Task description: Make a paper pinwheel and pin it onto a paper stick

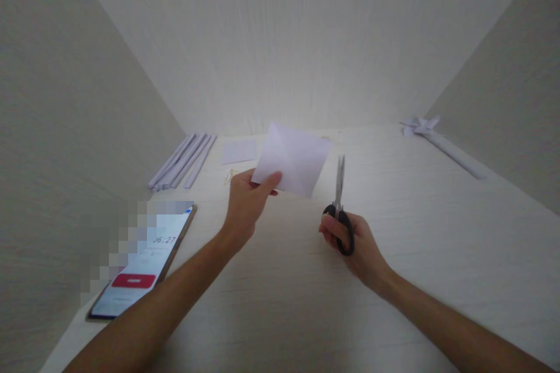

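Observation:
My left hand (246, 204) pinches the lower left corner of a white square of paper (294, 158) and holds it up above the table, tilted like a diamond. The sheet shows faint fold creases. To its right, my right hand (352, 242) grips a pair of scissors (339, 198) by their black handles, fingers through the loops. The metal blades point away from me and look closed. They stand a short way right of the paper's edge, not touching it.
A phone (144, 262) with a lit timer screen lies at the left front. Several rolled white paper sticks (181, 161) lie at the back left, a small paper sheet (238, 151) beside them. A paper pinwheel on a stick (437, 139) lies at the back right. Pale walls enclose the wooden table (437, 233).

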A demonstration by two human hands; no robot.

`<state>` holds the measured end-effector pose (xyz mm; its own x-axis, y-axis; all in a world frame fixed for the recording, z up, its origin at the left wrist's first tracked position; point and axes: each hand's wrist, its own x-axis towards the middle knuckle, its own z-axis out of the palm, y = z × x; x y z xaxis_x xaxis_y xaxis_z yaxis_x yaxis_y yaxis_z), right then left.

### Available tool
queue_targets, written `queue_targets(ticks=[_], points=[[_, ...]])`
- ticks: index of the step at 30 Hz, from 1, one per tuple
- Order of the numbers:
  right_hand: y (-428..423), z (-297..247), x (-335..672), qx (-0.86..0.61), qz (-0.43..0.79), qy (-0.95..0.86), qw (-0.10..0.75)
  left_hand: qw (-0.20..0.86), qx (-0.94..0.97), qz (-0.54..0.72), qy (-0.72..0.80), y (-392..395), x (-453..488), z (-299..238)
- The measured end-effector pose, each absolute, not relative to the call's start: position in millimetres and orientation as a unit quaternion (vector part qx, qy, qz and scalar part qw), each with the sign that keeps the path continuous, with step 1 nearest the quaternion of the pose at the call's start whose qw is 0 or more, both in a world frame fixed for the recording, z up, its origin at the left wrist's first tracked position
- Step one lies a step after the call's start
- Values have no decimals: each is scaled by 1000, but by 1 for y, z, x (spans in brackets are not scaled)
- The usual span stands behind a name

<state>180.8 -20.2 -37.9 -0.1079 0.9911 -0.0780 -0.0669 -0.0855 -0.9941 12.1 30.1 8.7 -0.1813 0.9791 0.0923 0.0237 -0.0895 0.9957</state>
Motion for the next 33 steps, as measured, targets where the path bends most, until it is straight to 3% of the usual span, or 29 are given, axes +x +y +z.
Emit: queue_targets(ticks=[4,15,33], points=[[-23,-36,185,-424,609,-540,396,440,465,590,491,34,6,16],[-33,-14,179,-453,539,-664,252,502,451,602,427,32,-1,30],[-34,-21,179,-454,533,-668,253,529,445,569,445,26,6,34]])
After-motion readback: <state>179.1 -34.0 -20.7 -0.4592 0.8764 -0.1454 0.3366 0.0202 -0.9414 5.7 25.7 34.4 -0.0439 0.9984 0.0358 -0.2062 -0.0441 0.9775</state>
